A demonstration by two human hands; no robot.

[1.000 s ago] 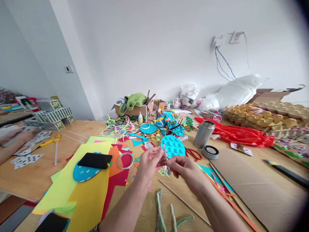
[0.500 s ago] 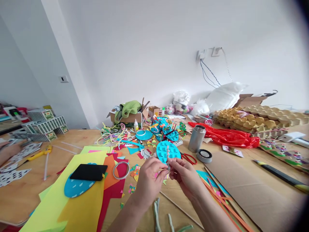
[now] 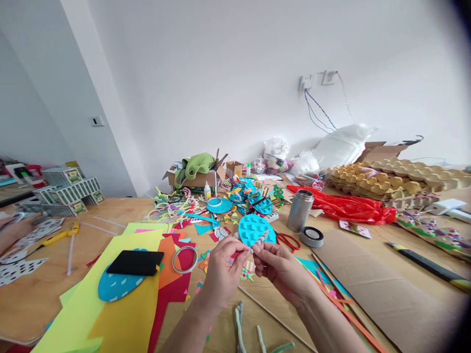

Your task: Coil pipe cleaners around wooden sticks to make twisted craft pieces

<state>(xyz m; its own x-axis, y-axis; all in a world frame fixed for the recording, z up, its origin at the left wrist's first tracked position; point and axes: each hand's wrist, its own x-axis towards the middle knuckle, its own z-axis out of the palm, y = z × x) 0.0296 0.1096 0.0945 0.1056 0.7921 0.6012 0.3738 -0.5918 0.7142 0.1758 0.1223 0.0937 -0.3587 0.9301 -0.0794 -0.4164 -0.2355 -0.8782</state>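
Both hands meet over the middle of the table around a short grey-white twisted pipe cleaner [image 3: 261, 238]. My left hand [image 3: 227, 264] pinches its lower end between thumb and fingers. My right hand [image 3: 280, 268] grips it just above, and its free coiled end leans up to the right. Behind the fingertips lies a round blue paper piece [image 3: 253, 226] with a woven-looking surface. Below the hands are loose pale green and grey pipe cleaners [image 3: 239, 326] and a thin wooden stick [image 3: 270, 314].
A steel flask [image 3: 300, 211], its lid [image 3: 311, 236] and red-handled scissors [image 3: 289, 241] are to the right. Yellow paper [image 3: 121, 304] with a black phone [image 3: 135, 263] and a tape roll [image 3: 184, 259] lie left. At far left, a co-worker's hand [image 3: 16, 233] is near playing cards.
The twisted pipe cleaner has tipped from nearly upright to leaning right. Both hands have shifted slightly left, and the right hand has turned a little.
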